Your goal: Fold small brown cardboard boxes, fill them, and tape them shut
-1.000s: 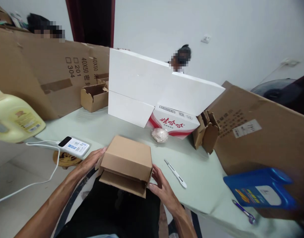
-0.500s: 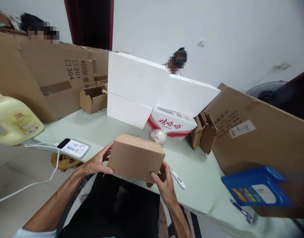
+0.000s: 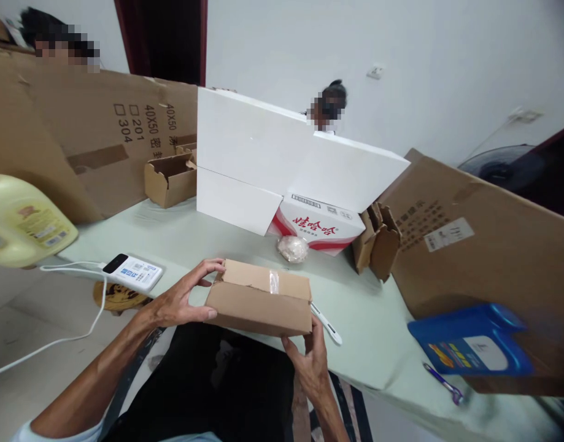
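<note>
I hold a small brown cardboard box at the near edge of the pale green table, above my lap. A strip of clear tape crosses the seam on its top face. My left hand grips the box's left end, fingers curled over the top corner and thumb on the front. My right hand supports the right end from below, with its fingers pressed against the front and underside.
A white pen-like tool lies just right of the box. Also here: a white power bank with cable, a yellow jug, a blue jug, a white carton, open small boxes, large cardboard sheets. People sit behind.
Both hands have turned the box: first its open flap side faced me, then a plain side, and now the taped top faces up. The box sits slightly lower.
</note>
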The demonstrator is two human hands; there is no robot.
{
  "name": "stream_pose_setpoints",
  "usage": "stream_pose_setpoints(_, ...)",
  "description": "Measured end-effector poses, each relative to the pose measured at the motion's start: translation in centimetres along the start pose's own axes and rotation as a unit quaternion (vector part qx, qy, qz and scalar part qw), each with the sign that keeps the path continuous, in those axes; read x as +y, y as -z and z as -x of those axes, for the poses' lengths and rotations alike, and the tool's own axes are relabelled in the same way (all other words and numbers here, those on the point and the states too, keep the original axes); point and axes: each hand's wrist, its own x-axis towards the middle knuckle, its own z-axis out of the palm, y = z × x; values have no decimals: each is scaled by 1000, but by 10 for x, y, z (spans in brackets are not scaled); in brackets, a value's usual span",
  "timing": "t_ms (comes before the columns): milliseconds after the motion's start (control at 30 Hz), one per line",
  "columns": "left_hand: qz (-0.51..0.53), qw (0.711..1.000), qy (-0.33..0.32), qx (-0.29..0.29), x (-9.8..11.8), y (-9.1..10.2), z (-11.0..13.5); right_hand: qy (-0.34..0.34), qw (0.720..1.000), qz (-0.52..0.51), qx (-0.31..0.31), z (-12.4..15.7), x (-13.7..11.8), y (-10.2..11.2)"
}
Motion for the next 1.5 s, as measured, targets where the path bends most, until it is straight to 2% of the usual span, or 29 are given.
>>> stream_pose_setpoints(167,-72,997,-10,-38,17,-1,-1,45,999,11,-15,4,-17,11)
stream_pose_setpoints(300,-89,996,-23,-16,16,-7,-4,110,992,53,-34,-2,-22,23)
stream_pose_setpoints(400,-103,994,-24,-2,9,-11,-5,138,976,167,4,-19,2,45)
stream_pose_setpoints(500,-114,993,-20,8,0,-13,-3,114,930,345,52,-39,41,72)
stream_pose_setpoints(567,-112,993,-31,21,-7,-14,-1,92,911,399,52,-47,63,87)
stream_pose_setpoints(633,-110,993,-38,31,-12,-15,1,77,904,418,43,-50,77,95)
stream_pose_setpoints(733,-113,993,-36,22,-15,-14,3,60,896,438,33,-53,84,96)
stream_pose_setpoints(933,-129,991,-38,22,-15,-13,1,45,901,429,43,-59,74,91)
stream_pose_setpoints(1033,-136,990,-45,14,-18,-12,-1,43,911,405,62,-59,62,95)
stream_pose_setpoints(1133,-142,989,-50,-2,-18,-10,-3,42,922,376,78,-59,36,100)
stream_pose_setpoints(1233,-138,989,-42,-22,-13,-8,-5,70,934,344,62,-59,-11,100)
stream_pose_setpoints(1300,-137,990,-35,-28,-8,-8,-6,138,938,319,-7,-58,-50,93)
stream_pose_setpoints(1400,-136,990,-26,-27,-1,-8,-9,273,898,322,-126,-57,-104,76)
stream_pose_setpoints(1500,-130,991,-21,-31,3,-9,-10,353,837,379,-176,-60,-136,59)
